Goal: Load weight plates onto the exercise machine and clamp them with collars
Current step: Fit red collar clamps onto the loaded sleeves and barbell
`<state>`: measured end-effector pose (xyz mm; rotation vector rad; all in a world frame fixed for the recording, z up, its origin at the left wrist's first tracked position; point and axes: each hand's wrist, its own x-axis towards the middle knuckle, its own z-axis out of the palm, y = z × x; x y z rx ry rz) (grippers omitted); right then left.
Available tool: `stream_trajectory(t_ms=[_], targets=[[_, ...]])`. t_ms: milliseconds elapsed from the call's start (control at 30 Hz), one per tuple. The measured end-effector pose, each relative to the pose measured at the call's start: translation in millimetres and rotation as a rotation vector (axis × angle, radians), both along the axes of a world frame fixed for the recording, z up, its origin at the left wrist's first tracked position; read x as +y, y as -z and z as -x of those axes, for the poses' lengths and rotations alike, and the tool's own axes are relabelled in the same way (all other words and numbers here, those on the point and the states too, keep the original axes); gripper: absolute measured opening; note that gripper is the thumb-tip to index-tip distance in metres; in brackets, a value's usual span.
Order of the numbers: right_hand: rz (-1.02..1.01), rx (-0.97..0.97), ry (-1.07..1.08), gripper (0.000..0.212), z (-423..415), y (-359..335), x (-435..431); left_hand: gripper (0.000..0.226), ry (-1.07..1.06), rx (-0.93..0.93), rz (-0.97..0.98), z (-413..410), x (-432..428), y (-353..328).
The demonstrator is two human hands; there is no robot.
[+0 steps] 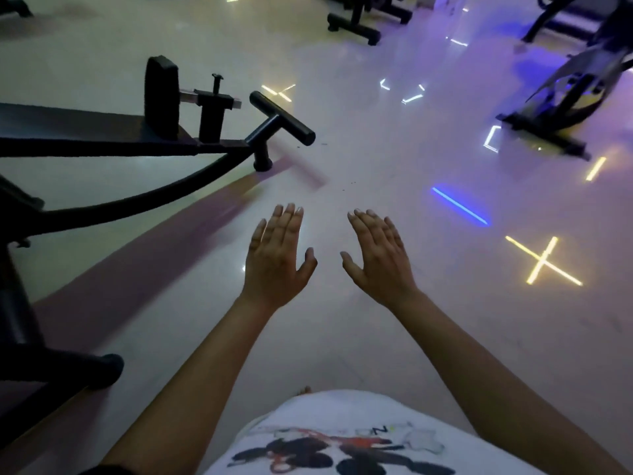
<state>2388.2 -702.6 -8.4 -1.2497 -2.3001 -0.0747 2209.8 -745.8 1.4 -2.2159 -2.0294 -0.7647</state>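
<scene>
White printed T-shirt [342, 416], lowest in the head view and nearest the lens, with both bare forearms extending forward from it over the floor [376, 149]. Left hand [279, 258] and right hand [380, 258]: backs toward the camera, fingers straight and close together, thumbs spread inward toward each other. The two hands are apart, grasp nothing and touch nothing. Exercise machine [102, 142]: dark frame at the left edge, well apart from both hands; its long flat beam runs from the left border toward centre and a curved tube sweeps beneath it. Upright black pad [161, 97] stands on the beam. Just right of the pad, a square post carries a small pull pin [216, 84]. T-shaped bar [282, 118] closes the beam's far end, its short leg resting on the floor. Glossy pale floor reflects a yellow cross [543, 260] right of the right hand and a blue line [459, 205] beyond it. Further dark equipment: a stand base [356, 25] at top centre and a second machine [565, 108] at upper right, in violet light.
</scene>
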Motion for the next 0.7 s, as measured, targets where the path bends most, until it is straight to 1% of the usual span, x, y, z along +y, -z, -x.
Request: stream_trajectory(t_ms=[67,133,233,300,500,700], targets=[[0.010,0.000,0.020,0.058,4.9,1.5,31.8,0.059,0.038,-0.011,0.030,3.3,38.8,1.0],[0.023,0.004,0.072,0.058,5.3,11.6,91.3,0.059,0.072,-0.034,0.082,6.1,105.2,9.3],[0.014,-0.005,0.097,0.058,4.7,14.3,115.6,0.059,0.068,-0.013,0.054,5.3,130.4,11.9],[0.022,-0.005,0.097,0.058,4.0,22.5,146.5,0.059,0.096,-0.009,0.058,4.9,161.2,18.5],[0.060,-0.030,0.123,0.059,-12.3,33.0,302.8,0.060,0.106,0.013,0.100,-3.2,313.1,26.5],[0.088,-0.065,0.086,0.059,-22.7,28.9,437.8,0.061,0.093,-0.002,0.123,-11.3,446.4,24.1]])
